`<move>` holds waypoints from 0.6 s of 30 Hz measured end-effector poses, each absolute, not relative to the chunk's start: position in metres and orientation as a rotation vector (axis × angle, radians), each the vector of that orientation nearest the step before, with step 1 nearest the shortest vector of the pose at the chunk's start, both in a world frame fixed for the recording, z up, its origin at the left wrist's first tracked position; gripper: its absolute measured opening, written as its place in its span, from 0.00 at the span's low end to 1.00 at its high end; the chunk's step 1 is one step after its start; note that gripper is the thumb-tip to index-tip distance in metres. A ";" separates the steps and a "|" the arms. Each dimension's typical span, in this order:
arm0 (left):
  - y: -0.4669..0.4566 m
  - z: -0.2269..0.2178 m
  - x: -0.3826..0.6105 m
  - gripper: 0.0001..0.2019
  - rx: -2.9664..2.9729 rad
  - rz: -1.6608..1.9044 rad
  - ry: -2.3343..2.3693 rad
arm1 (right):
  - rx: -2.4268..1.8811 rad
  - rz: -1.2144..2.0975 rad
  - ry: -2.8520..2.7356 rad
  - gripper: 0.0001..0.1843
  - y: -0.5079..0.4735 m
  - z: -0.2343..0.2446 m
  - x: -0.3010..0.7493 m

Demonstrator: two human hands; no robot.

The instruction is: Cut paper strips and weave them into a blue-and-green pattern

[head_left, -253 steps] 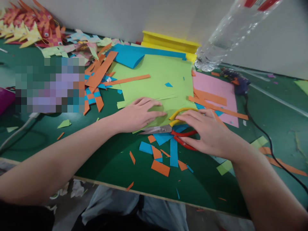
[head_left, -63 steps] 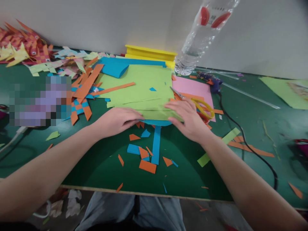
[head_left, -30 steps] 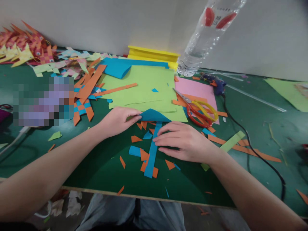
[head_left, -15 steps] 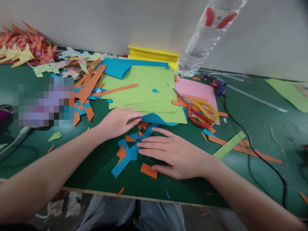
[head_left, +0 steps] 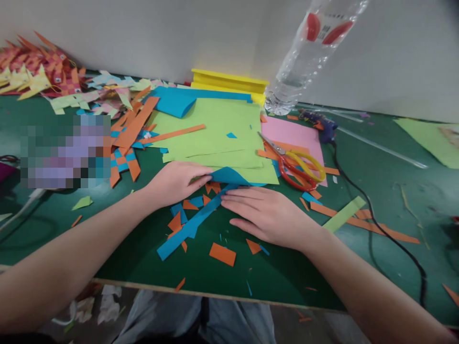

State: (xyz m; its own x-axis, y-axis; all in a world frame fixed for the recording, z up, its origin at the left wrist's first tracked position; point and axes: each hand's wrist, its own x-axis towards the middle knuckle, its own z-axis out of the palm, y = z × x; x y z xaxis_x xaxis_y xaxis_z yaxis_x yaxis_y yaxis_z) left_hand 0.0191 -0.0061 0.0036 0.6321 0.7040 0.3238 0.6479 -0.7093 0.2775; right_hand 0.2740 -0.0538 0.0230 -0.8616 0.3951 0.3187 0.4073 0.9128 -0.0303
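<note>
My left hand (head_left: 179, 182) pinches the edge of a blue paper sheet (head_left: 227, 176), which curls up in front of the green sheets (head_left: 222, 134). Close by, my right hand (head_left: 261, 215) lies palm down with fingers stretched out, its fingertips at a long blue paper strip (head_left: 193, 224). Under and around that strip are orange and blue scraps. An orange rectangle of paper (head_left: 223, 254) lies just below my right hand, with an orange triangular scrap (head_left: 254, 246) beside it. Part of the blue sheet is hidden by the right fingers.
Scissors with red and yellow handles (head_left: 301, 167) rest on pink paper (head_left: 292, 129). Behind stands a water bottle (head_left: 301, 62). A glue gun (head_left: 322, 126) trails a black cord to the right. Woven paper fish (head_left: 46, 71) and orange strips (head_left: 136, 124) are at left.
My right hand has slid away from me, and its fingers have drawn closer together. The blue strip and nearby scraps have shifted left, uncovering the orange triangle. My left hand has stayed in place.
</note>
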 end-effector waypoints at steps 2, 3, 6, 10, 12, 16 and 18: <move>-0.006 0.003 0.018 0.21 2.718 0.610 1.140 | -0.547 -0.027 -2.747 0.17 -0.055 0.024 0.273; -0.006 0.003 0.018 0.21 2.718 0.597 1.148 | -0.520 -0.008 -2.738 0.16 -0.056 0.025 0.272; -0.006 0.003 0.017 0.20 2.712 0.565 1.160 | -0.449 0.034 -2.714 0.15 -0.059 0.028 0.271; -0.006 0.004 0.018 0.22 2.716 0.568 1.133 | -0.400 0.039 -2.665 0.13 -0.060 0.031 0.271; -0.006 0.004 0.017 0.23 2.722 0.562 1.127 | -0.406 0.056 -2.655 0.13 -0.058 0.030 0.273; -0.007 0.002 0.017 0.22 2.737 0.538 1.153 | -0.427 0.158 -2.675 0.13 -0.057 0.027 0.276; -0.007 0.002 0.016 0.22 2.742 0.533 1.153 | -0.441 0.228 -2.684 0.13 -0.058 0.025 0.277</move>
State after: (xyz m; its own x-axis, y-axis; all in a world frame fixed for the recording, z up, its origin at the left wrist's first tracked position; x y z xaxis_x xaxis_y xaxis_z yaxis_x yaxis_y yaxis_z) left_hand 0.0163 -0.0071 0.0024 0.6478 0.7112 0.2730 0.6690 -0.7025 0.2426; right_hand 0.2773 -0.0577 0.0253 -0.8663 0.3381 0.3676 0.2713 0.9365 -0.2220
